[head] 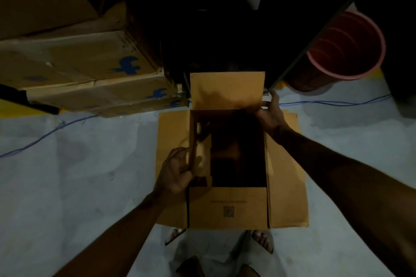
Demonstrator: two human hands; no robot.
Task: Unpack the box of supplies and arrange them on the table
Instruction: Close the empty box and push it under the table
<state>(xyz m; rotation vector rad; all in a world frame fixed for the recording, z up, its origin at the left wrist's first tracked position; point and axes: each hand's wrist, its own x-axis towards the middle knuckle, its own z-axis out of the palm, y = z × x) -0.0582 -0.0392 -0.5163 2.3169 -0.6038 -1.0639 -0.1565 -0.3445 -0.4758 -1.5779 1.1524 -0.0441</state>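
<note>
An open brown cardboard box [227,207] stands on the pale floor between my feet, all its flaps spread outward. Its inside is dark; dim shapes lie at the bottom and along the left wall, too dark to name. My left hand [177,171] grips the box's left wall at the rim, fingers curled over the edge. My right hand [269,111] holds the far right corner of the box, where the back flap [227,90] stands up.
Stacked cardboard cartons [90,67] with blue logos sit at the left. A dark table or shelf frame [299,58] stands behind the box. A red bucket [346,49] lies at the right. A blue cable [326,103] runs across the floor.
</note>
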